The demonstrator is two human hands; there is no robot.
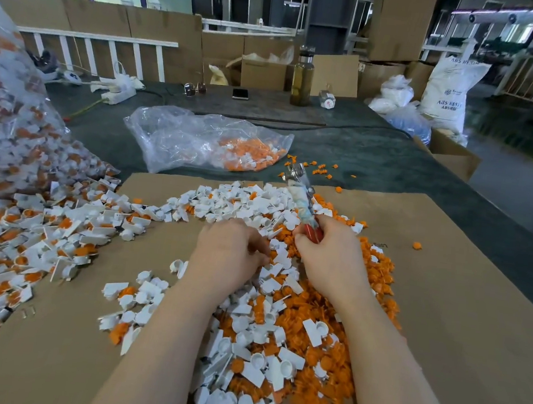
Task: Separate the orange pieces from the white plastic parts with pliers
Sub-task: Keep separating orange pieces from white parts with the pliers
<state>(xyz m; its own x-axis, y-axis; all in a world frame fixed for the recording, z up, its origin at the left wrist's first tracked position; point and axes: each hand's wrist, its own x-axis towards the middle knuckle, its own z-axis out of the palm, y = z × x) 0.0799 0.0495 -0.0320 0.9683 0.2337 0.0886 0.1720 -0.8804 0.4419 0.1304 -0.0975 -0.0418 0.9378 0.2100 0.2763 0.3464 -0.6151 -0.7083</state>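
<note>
Likely a factory: resin sack, stacked cartons

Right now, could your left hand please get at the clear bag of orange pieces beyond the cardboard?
Probably yes: the left hand holds no tool, and only loose white parts lie before the bag.

Two bare forearms came in from 6 o'clock, no sleeves visible anywhere up to the frame edge. Left hand bare: no glove, ring or watch seen. Right hand likewise bare, wrist showed no band or strap. Nails too blurred to tell. Both forearms were uncovered the whole visible length; left one entered around 7 o'clock, right one around 5 o'clock. No other clothing or body part was in view.
</note>
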